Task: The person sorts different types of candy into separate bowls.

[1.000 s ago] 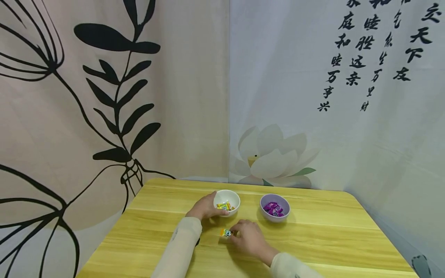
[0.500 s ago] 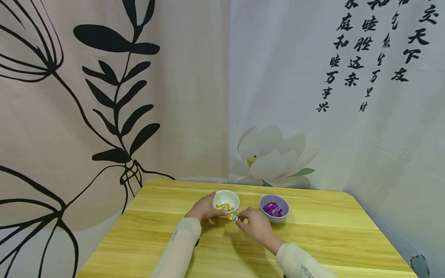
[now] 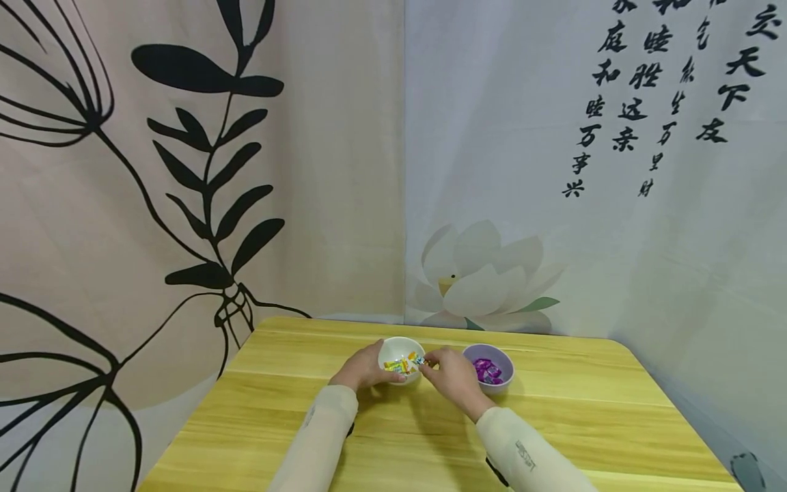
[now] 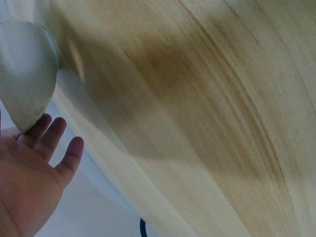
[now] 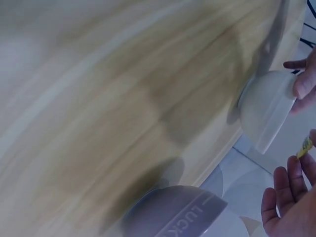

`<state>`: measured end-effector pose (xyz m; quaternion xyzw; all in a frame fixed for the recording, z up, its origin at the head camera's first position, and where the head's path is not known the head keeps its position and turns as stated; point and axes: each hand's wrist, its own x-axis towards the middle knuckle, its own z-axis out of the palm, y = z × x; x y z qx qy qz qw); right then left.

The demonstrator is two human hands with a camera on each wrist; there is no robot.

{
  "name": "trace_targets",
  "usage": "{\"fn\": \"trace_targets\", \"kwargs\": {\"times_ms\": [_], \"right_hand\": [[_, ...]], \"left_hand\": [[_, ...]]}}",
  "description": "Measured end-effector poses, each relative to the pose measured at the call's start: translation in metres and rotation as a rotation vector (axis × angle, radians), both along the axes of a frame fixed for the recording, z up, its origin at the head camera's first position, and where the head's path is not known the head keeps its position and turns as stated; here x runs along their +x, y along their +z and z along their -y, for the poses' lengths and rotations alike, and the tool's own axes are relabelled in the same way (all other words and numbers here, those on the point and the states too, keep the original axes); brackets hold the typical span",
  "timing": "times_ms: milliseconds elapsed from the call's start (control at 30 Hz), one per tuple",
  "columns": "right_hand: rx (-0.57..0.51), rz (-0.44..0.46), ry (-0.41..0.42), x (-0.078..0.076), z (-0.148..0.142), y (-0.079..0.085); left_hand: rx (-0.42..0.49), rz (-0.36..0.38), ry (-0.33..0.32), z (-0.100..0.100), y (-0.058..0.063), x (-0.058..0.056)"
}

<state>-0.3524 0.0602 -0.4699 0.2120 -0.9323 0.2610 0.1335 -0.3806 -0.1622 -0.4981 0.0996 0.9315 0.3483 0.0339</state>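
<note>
My left hand [image 3: 361, 367] grips the side of a white bowl [image 3: 399, 345], thumb at its near rim, fingers round the left side. Yellow wrapped candies [image 3: 395, 367] lie inside it. Between thumb and fingertips my right hand [image 3: 453, 378] pinches another wrapped candy [image 3: 419, 360], yellow with a blue-white part, over the bowl's right rim. In the right wrist view that candy [image 5: 305, 147] appears beside the white bowl [image 5: 264, 106]. The left wrist view catches only the outside of the bowl [image 4: 29, 64] and part of the left hand [image 4: 34, 180].
A light purple bowl [image 3: 501, 389] holding purple wrapped candies [image 3: 488, 371] stands just right of my right hand. Both bowls are near the back of the wooden table [image 3: 584, 410]. Behind it hangs a printed curtain [image 3: 344, 205].
My right hand has lifted the candy from near the table surface and carried it away from me to the white bowl's rim. The left hand stays on the bowl.
</note>
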Motion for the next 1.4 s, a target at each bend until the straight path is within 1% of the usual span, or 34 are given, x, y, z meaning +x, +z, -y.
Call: {"fn": "trace_targets", "kwargs": {"times_ms": [100, 233, 433, 567, 733, 833, 1033, 1133, 1300, 1400], "right_hand": [[0.004, 0.010, -0.010, -0.007, 0.005, 0.002], [0.036, 0.017, -0.030, -0.014, 0.012, 0.004], [0.060, -0.008, -0.026, -0.019, 0.019, 0.005], [0.067, -0.005, -0.039, -0.021, 0.023, 0.005], [0.075, 0.015, -0.039, -0.022, 0.025, 0.002], [0.061, 0.027, -0.039, -0.021, 0.025, 0.000], [0.031, 0.009, -0.068, -0.019, 0.019, -0.001], [0.018, -0.003, -0.066, -0.019, 0.015, 0.001], [0.021, -0.001, -0.079, -0.018, 0.009, 0.004], [0.025, 0.012, -0.086, -0.018, 0.005, 0.006]], "left_hand": [[0.001, 0.001, -0.010, 0.000, 0.000, 0.001], [0.008, -0.005, -0.025, -0.001, 0.001, 0.003], [0.025, 0.007, -0.039, -0.003, 0.002, 0.004], [0.026, 0.004, -0.052, -0.004, 0.002, 0.004], [0.015, -0.001, -0.048, -0.007, 0.001, 0.005], [0.010, 0.000, -0.050, -0.009, 0.001, 0.005], [-0.001, -0.001, -0.054, -0.012, 0.005, 0.005], [-0.007, -0.011, -0.051, -0.010, 0.005, 0.004], [-0.010, 0.004, -0.047, -0.009, 0.006, 0.005], [-0.046, 0.010, -0.041, -0.008, 0.007, 0.006]]}}
